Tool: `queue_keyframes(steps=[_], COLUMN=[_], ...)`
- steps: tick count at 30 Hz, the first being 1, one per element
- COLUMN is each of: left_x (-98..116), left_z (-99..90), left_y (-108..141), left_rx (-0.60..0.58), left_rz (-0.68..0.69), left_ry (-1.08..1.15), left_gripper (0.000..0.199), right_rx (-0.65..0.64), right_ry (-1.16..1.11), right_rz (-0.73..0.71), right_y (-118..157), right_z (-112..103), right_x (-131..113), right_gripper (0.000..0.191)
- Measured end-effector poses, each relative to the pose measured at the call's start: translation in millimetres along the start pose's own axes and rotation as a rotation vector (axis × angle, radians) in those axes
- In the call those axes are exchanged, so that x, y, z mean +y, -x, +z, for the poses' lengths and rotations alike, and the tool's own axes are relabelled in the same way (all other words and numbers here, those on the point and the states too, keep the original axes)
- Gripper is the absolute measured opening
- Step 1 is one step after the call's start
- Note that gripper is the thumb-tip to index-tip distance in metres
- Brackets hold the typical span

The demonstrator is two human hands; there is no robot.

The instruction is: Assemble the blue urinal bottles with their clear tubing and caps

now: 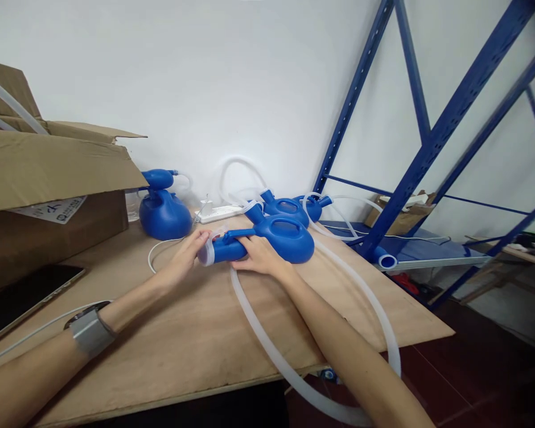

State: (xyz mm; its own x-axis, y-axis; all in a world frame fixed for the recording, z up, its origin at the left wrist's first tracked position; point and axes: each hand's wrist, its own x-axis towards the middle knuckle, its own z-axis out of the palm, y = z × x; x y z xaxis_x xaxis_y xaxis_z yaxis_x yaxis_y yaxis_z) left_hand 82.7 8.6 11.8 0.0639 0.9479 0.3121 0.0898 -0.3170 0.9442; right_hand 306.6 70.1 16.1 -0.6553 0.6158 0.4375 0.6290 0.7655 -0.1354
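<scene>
My right hand (259,255) is wrapped round a blue plastic tube-shaped piece (226,252), which lies low over the table and points left. A translucent white cap (207,252) sits on the piece's left end, and the fingers of my left hand (193,245) are closed on its rim. A long translucent hose (271,348) comes out below my right hand and loops over the table's front edge. Just behind my right hand lies a blue handled jug (292,241). Its lower left part is hidden by the hand.
More blue jugs (287,209) with hoses lie behind. Another blue jug (164,215) stands beside an open cardboard box (53,220). A phone (27,297) lies at left on the wooden table (160,356). A power strip (220,213) is near the wall. Blue shelving (450,101) rises at right.
</scene>
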Motion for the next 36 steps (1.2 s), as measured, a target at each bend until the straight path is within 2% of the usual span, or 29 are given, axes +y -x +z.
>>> queue_keyframes(steps=[4, 8, 15, 22, 28, 36], left_x=[7, 11, 19, 14, 12, 13], left_z=[5.2, 6.3, 6.0, 6.7, 9.0, 14.6], left_y=[2, 7, 9, 9, 7, 8], left_rx=[0.034, 0.029, -0.039, 0.037, 0.115, 0.097], left_rz=[-0.130, -0.203, -0.164, -0.154, -0.184, -0.105], left_ry=[0.285, 0.267, 0.273, 0.163, 0.149, 0.095], left_gripper=[0.046, 0.040, 0.045, 0.056, 0.046, 0.049], right_rx=[-0.048, -0.051, -0.020, -0.009, -0.025, 0.019], right_ry=[-0.054, -0.079, -0.158, -0.139, -0.140, -0.202], right_rz=[0.011, -0.008, 0.000, -0.037, -0.013, -0.014], right_y=[0, -1, 0, -1, -1, 3], right_z=[4, 11, 14, 18, 20, 19], right_x=[-2, -4, -1, -2, 0, -6], right_gripper=[0.073, 0.076, 0.076, 0.077, 0.078, 0.081])
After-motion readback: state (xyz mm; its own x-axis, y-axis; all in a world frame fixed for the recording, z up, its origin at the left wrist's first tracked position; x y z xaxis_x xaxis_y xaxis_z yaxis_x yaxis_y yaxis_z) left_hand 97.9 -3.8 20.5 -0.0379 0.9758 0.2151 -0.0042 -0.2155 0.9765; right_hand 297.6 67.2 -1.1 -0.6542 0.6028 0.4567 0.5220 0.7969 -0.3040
